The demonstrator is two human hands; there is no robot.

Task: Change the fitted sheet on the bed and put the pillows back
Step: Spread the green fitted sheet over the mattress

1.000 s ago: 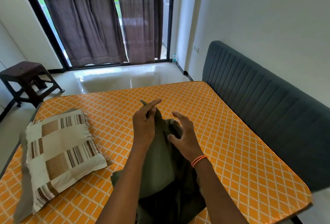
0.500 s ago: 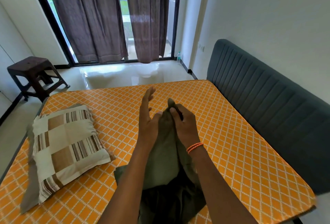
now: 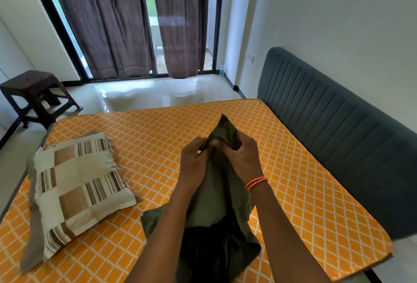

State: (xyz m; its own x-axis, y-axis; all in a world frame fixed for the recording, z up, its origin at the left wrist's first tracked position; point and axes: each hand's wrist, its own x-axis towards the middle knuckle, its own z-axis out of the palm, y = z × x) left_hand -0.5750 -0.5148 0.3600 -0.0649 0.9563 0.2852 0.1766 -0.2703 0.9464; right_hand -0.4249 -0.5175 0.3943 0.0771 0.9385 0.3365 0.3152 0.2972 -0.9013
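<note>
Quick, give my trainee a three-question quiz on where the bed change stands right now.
1. True or false: the green sheet is spread over the mattress.
2. Which hands have a grip on the sheet? A left hand only; B right hand only; C both.
3. Fill in: the pillow lies on the bare ____.

Key: 1 false, it is bunched up; 2 C; 3 mattress.

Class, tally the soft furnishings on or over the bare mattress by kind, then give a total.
Pillows: 1, the striped pillow
Sheets: 1, the green sheet, gripped by the left hand and right hand
Total: 2
</note>
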